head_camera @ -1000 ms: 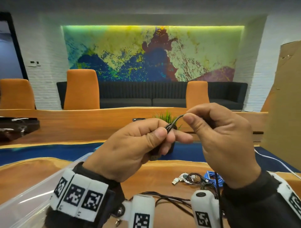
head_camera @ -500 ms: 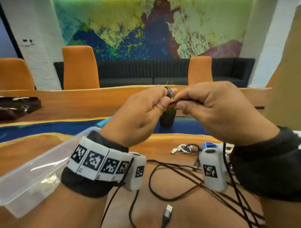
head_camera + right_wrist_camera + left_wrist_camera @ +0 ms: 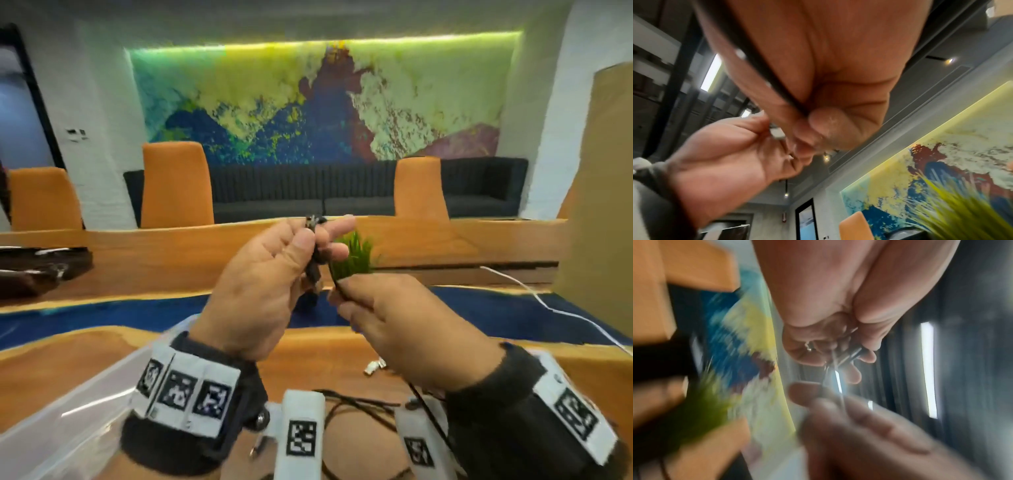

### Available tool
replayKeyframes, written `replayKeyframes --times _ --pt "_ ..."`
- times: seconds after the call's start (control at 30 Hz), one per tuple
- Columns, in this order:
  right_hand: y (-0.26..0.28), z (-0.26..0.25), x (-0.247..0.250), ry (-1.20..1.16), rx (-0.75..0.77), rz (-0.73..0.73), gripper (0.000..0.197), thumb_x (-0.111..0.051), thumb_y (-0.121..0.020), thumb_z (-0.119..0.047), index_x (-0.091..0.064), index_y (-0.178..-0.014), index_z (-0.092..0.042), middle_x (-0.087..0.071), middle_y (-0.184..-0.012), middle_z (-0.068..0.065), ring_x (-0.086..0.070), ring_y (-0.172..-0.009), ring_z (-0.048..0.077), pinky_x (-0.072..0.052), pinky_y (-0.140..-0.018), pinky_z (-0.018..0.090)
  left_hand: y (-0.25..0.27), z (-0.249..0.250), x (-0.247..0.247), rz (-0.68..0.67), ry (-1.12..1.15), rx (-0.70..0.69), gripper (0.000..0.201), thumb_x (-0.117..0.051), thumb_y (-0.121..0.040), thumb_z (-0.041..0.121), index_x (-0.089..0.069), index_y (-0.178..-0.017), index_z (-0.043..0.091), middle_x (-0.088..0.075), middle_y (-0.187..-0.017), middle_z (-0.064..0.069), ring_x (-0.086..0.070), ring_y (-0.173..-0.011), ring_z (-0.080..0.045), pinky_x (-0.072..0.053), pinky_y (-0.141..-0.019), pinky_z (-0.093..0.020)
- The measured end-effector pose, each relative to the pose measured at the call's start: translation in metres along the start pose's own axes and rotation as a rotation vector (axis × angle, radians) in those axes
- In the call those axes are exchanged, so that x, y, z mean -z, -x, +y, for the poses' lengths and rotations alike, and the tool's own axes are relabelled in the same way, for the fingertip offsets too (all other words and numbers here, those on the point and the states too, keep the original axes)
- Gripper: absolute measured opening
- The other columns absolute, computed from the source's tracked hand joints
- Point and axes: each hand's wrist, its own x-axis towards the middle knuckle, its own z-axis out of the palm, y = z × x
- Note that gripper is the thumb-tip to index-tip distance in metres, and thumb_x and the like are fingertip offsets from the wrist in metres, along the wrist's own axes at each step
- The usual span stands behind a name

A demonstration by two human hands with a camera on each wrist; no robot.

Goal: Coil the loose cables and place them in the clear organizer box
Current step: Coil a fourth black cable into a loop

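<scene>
While the left hand point(image 3: 263, 284) pinches a small bundle of black cable point(image 3: 313, 260) between thumb and fingers above the wooden table point(image 3: 325, 349), the right hand point(image 3: 404, 322), at 4 o'clock from it, pinches the same cable's strand, which trails down past the wrist to loose loops on the table. The clear organizer box point(image 3: 68, 421) sits at 8 o'clock from the hands. A green plant point(image 3: 356, 257) stands just behind them.
</scene>
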Motion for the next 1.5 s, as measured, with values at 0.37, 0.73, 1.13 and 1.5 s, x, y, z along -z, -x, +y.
replayKeyframes --times 0.37,0.73,1.13,1.5 --pt "0.008 -0.001 0.032 0.159 0.103 0.342 0.014 -0.057 -0.094 -0.022 -0.07 -0.09 -0.021 -0.064 -0.079 -0.011 -0.055 -0.075 0.006 -0.044 -0.068 0.024 0.007 0.0 0.004 -0.284 -0.581 0.13 0.025 -0.044 -0.1 0.028 -0.065 -0.1 0.014 -0.063 -0.087 0.005 -0.052 -0.074 -0.008 -0.04 -0.067 -0.025" --pt "0.003 0.005 0.014 -0.901 -0.092 0.208 0.032 -0.052 -0.095 -0.024 -0.064 -0.124 -0.018 -0.071 -0.108 0.007 -0.068 -0.099 0.025 -0.058 -0.081 0.052 0.003 -0.004 -0.008 -0.119 0.219 0.269 0.025 -0.047 -0.099 0.022 -0.065 -0.084 0.014 -0.064 -0.087 -0.002 -0.054 -0.07 -0.009 -0.043 -0.074 -0.028" --pt "-0.001 0.001 0.0 -0.669 -0.064 0.4 0.024 -0.059 -0.095 -0.01 -0.062 -0.115 -0.023 -0.068 -0.104 -0.003 -0.068 -0.093 0.012 -0.058 -0.06 0.024 0.003 -0.008 -0.017 0.175 -0.682 0.026 0.031 -0.041 -0.106 0.026 -0.064 -0.088 0.017 -0.062 -0.078 0.002 -0.058 -0.076 -0.011 -0.052 -0.069 -0.027" --pt "-0.002 -0.001 -0.007 0.235 0.025 0.294 0.046 -0.047 -0.098 -0.034 -0.048 -0.142 -0.021 -0.056 -0.119 -0.003 -0.051 -0.109 0.014 -0.049 -0.091 0.038 0.003 -0.006 -0.008 0.085 -0.904 -0.039 0.017 -0.053 -0.101 0.024 -0.068 -0.096 0.02 -0.068 -0.084 0.002 -0.063 -0.08 -0.015 -0.055 -0.072 -0.041"
